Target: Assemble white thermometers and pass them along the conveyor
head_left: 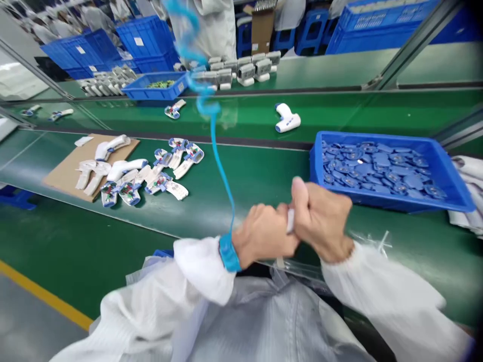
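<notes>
My left hand (264, 232) and my right hand (320, 217) are pressed together above the front edge of the green bench, both with fingers closed. Between them shows a small bit of a white plastic part (290, 221); the hands cover the rest, so its kind cannot be told. A blue wrist strap (229, 252) circles my left wrist, and its coiled cord (221, 161) runs up and away. To the left lie several opened thermometer-gun halves (177, 190) with circuit boards showing. White gun housings (126, 168) rest beside them, partly on a cardboard sheet (62, 173).
A blue bin (392, 201) full of blue plastic pieces stands at the right, white parts (470, 191) beyond it. Behind runs a green conveyor (339, 113) carrying a white thermometer gun (288, 119). A blue tray (154, 90) and rows of grey-white devices (247, 70) sit farther back.
</notes>
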The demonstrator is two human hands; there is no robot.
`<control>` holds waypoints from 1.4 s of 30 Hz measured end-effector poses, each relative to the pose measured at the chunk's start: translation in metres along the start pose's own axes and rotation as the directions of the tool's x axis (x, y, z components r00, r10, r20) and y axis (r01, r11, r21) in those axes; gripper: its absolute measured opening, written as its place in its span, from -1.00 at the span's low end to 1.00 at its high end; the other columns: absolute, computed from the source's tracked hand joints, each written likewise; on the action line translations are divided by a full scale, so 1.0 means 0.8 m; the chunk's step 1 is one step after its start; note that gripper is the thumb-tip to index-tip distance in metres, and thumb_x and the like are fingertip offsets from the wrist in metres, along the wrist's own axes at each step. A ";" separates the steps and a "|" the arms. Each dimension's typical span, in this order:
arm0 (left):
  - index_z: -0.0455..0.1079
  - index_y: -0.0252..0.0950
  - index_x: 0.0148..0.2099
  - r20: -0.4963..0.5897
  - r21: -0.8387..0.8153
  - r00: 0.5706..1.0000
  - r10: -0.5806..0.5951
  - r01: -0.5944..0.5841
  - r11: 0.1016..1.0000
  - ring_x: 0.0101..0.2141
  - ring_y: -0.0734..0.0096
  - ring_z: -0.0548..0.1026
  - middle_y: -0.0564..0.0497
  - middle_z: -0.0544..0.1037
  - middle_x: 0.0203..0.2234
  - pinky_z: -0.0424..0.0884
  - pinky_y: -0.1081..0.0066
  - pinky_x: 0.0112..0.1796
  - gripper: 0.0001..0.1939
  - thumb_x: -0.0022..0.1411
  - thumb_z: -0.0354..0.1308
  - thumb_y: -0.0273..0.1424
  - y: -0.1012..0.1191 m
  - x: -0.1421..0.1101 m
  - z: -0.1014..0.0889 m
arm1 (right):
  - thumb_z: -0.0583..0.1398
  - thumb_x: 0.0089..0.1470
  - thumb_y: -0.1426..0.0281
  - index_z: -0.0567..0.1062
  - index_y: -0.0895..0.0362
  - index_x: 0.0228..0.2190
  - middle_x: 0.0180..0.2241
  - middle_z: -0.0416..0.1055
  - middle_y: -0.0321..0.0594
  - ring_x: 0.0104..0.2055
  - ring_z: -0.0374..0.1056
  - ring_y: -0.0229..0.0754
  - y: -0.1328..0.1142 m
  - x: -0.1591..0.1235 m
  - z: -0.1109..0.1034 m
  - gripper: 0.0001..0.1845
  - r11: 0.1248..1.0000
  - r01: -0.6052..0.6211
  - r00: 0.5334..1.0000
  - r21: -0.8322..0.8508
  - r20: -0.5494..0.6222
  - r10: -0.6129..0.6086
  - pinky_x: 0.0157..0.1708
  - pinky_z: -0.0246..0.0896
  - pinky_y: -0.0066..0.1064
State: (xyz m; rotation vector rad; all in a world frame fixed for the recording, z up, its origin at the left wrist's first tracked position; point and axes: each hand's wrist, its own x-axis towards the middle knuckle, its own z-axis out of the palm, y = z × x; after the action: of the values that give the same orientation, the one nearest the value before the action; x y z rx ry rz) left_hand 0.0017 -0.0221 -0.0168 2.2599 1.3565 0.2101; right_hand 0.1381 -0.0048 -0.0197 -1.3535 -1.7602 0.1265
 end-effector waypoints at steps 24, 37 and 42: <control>0.39 -0.23 0.15 -0.155 0.067 0.978 -0.141 0.153 0.986 -0.04 0.08 0.57 -0.08 0.63 -0.01 0.41 0.19 -0.03 -0.54 0.23 0.37 -0.38 -0.068 -0.025 -0.060 | 0.27 0.15 0.47 0.67 0.13 -0.09 -0.10 0.64 -0.04 -0.22 0.52 -0.03 0.157 0.098 -0.059 -0.72 0.963 -0.082 0.916 -0.255 0.362 0.174 -0.10 0.29 -0.22; 0.47 -0.23 0.01 -0.083 -0.363 0.965 -0.251 0.205 0.909 -0.30 0.24 0.55 0.01 0.63 -0.29 0.33 0.35 -0.29 -0.70 0.42 0.12 -0.14 -0.034 0.021 -0.038 | 0.18 0.26 0.38 0.61 0.14 -0.15 -0.23 0.63 -0.06 -0.23 0.52 0.04 0.187 0.085 -0.066 -0.78 0.926 -0.018 0.941 -0.377 0.307 0.144 -0.22 0.27 -0.23; 0.46 -0.29 -0.16 -0.086 -0.575 0.951 -0.296 0.195 0.794 -0.37 0.35 0.49 0.04 0.57 -0.40 0.29 0.39 -0.34 -0.70 0.37 0.18 -0.13 -0.028 0.025 -0.013 | 0.32 0.10 0.41 0.67 0.22 -0.20 -0.24 0.64 0.06 -0.20 0.54 0.12 0.204 0.096 -0.034 -0.78 0.913 0.014 0.915 -0.407 0.373 0.152 -0.16 0.33 -0.16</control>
State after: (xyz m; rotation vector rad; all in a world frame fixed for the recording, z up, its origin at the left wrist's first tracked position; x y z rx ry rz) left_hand -0.0101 0.0071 -0.0213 1.5825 1.4279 0.6386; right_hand 0.2753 0.1119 -0.0502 -1.7887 -2.1625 0.0857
